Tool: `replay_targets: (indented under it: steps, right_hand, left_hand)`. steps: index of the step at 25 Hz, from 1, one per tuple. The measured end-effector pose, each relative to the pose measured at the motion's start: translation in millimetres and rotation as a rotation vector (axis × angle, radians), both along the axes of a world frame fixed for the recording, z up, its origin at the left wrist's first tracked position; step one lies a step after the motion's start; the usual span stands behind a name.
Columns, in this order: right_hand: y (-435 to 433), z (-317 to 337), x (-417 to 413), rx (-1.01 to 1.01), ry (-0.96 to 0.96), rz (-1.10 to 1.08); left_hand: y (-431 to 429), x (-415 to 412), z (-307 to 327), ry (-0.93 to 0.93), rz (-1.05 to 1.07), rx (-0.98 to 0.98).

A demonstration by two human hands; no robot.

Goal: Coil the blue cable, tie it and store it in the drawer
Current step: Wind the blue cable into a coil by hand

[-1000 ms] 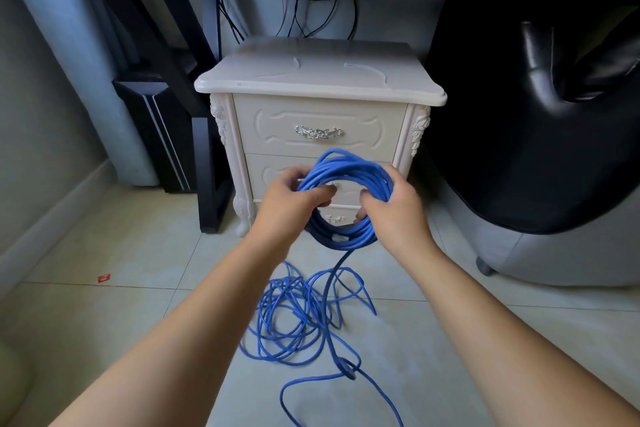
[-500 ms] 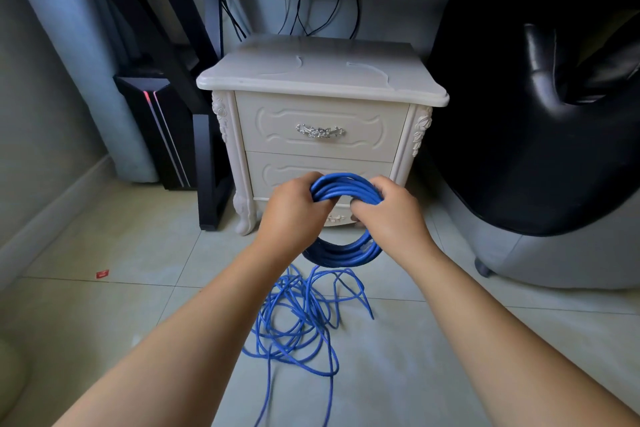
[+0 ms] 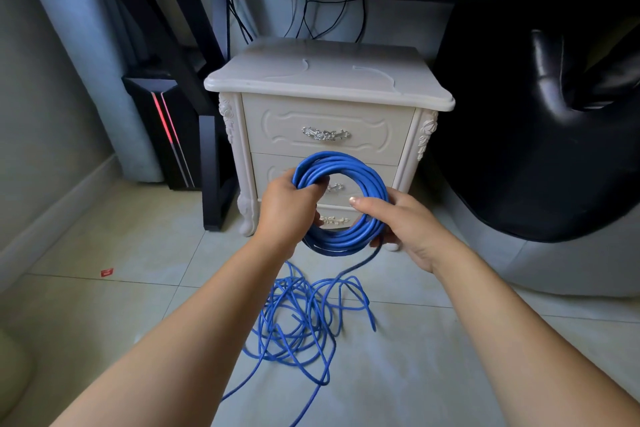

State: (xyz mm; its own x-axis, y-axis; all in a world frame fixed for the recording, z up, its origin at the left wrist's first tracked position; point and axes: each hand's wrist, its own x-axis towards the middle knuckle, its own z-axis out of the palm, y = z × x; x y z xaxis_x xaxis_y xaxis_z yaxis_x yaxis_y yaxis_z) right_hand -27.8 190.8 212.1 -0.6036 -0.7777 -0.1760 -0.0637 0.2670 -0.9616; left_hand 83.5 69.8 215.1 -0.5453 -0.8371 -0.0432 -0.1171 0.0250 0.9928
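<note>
The right hand [image 3: 401,222] has slid from the top of the blue cable [image 3: 372,180] coil down to its lower right side, thumb across the front, so it now sits apart from the left hand [image 3: 289,208]. The ring has lifted and shows whole. The computer tower [image 3: 162,114] at left now glows red (dark a second ago).

The cable [image 3: 341,168] is bright blue, the nightstand [image 3: 325,80] cream-white with carved floral scrolls and silver handles [image 3: 325,134], the computer tower [image 3: 152,135] black with a red stripe, the chair [image 3: 519,156] black, the floor [image 3: 104,315] pale beige tile.
</note>
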Motion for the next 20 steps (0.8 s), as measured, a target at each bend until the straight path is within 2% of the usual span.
replay_targets:
  steps: [3,8,12,14,17,20]
  right_hand:
    - [-4,-1,7,0.036,0.084,-0.094]
    - [-15,-13,32,-0.063,-0.181,-0.186]
    - [-19,-21,33,-0.168,-0.297,-0.348]
    - [-18,-22,23,-0.166,-0.232,-0.404]
    - [-16,-18,11,-0.102,0.016,-0.406]
    - [-14,-15,7,-0.044,0.271,-0.321]
  left_hand:
    - [4,-1,-2,0.047,0.079,0.027]
    - [16,-6,-5,0.171,0.251,0.184]
    - [28,-8,-12,0.160,0.167,0.283]
    - [28,-7,-13,0.084,0.067,0.249]
    - [21,-4,-8,0.046,-0.015,0.168]
    - [11,-1,-6,0.010,-0.065,-0.083]
